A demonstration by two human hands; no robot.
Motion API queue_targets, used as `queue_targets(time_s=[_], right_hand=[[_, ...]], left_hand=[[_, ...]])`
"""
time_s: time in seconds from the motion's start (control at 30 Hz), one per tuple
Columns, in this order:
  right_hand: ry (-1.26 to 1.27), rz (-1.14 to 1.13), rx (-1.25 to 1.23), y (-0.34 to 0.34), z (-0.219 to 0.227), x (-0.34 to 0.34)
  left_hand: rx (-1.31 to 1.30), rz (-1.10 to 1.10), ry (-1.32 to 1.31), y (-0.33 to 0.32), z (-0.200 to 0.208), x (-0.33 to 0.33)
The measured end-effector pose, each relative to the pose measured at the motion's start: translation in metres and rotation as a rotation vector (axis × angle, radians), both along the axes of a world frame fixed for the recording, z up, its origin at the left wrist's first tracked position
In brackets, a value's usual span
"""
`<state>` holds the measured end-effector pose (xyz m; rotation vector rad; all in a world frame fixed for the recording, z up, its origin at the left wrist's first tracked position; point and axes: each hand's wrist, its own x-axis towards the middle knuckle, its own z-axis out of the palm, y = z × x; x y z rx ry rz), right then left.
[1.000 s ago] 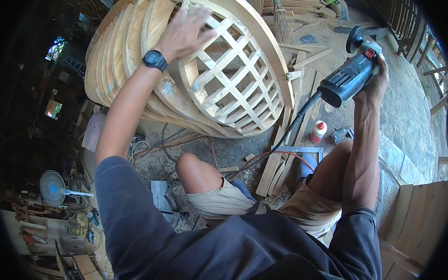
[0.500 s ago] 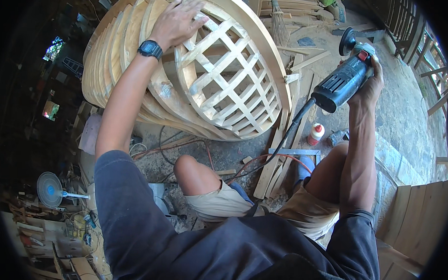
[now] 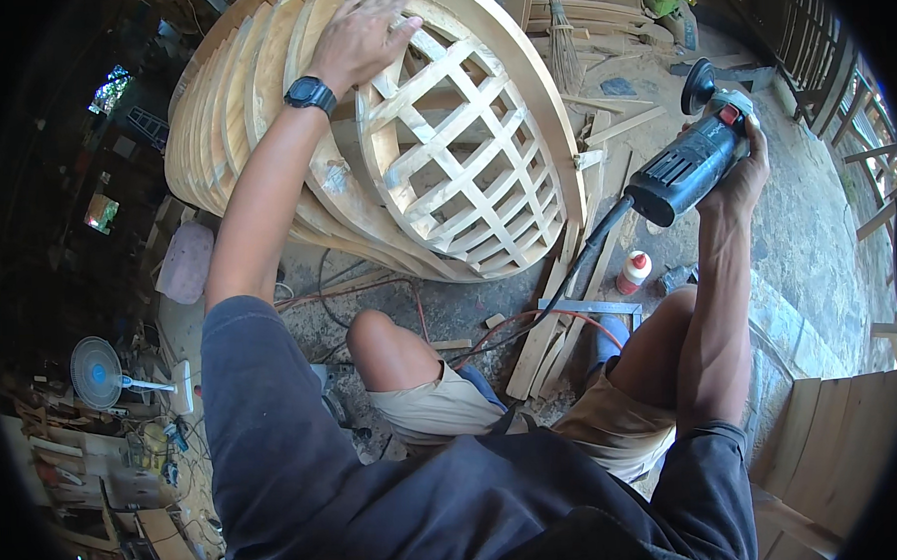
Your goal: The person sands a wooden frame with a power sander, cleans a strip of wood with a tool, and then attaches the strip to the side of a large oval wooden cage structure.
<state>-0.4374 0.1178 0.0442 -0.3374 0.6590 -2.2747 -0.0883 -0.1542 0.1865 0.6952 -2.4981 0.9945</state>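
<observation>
A large rounded wooden frame (image 3: 485,200) with a woven-looking lattice end and curved ribs stands before me. My left hand (image 3: 366,38) lies on its upper part, fingers stretched out over the wood where the ribs meet the lattice. In my right hand (image 3: 736,172) is a dark angle grinder (image 3: 686,162) with a red switch, gripped around its body. Its round disc (image 3: 698,87) points up and away from me, apart from the wooden frame. The grinder's black cord (image 3: 588,259) hangs down toward the floor to the left.
Near my right foot stand a white glue bottle with a red cap (image 3: 634,272) and a metal carpenter's square (image 3: 595,306). Long wood strips (image 3: 556,345) lie between the frame and my feet. A broom (image 3: 565,50) leans at the back; a white fan (image 3: 97,373) is far left.
My left hand has shifted very slightly on the wood. The grinder stays held out at the right, nearly unmoved; the view has tilted a little.
</observation>
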Motion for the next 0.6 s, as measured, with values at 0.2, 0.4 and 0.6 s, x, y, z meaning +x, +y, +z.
queue_targets(time_s=[0.2,0.4,0.6], right_hand=[[-0.032,-0.006,-0.001,-0.003,-0.006,-0.009],[-0.029,0.002,0.009,-0.002,0.0,0.0],[0.016,-0.004,0.025,-0.001,0.002,0.004]], left_hand=[[-0.011,0.019,-0.174,0.034,-0.024,-0.026],[-0.014,-0.071,-0.187,0.018,-0.021,-0.023],[-0.209,0.123,0.019,0.017,-0.023,-0.014]])
